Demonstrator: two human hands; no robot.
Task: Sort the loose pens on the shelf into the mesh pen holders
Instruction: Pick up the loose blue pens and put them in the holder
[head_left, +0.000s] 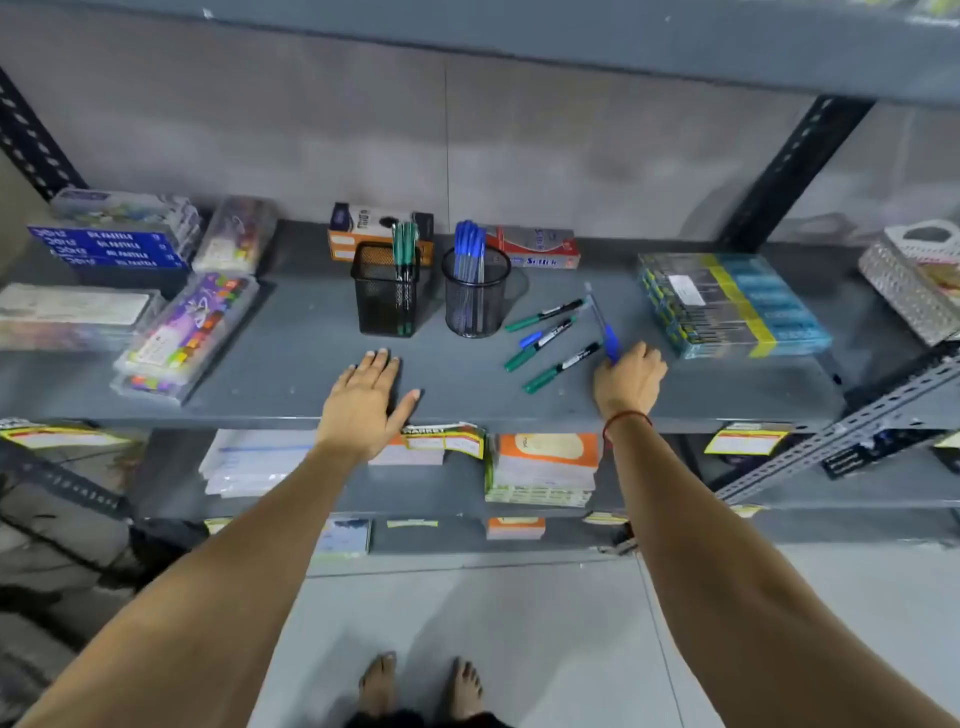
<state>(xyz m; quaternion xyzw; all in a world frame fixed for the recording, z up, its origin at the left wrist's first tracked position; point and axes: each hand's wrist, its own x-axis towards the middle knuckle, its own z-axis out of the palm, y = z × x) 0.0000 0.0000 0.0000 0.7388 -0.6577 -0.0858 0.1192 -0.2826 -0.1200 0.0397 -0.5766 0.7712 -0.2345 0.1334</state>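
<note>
Two black mesh holders stand mid-shelf: a square holder (385, 291) with green markers in it and a round holder (475, 296) with blue pens in it. Three green markers (543, 314) lie loose to the right of the round holder, with a blue cap (530, 340) among them. My right hand (628, 379) is shut on a blue pen (602, 322), which points up and away from my fingers. My left hand (366, 400) rests flat and open on the grey shelf (291, 364), in front of the square holder.
Boxes of pastels and crayons (109, 244) fill the shelf's left end. A stack of wrapped pen packs (727, 304) sits at the right. Two small boxes (535, 247) stand behind the holders. A dark slotted post (789, 171) rises at the right rear.
</note>
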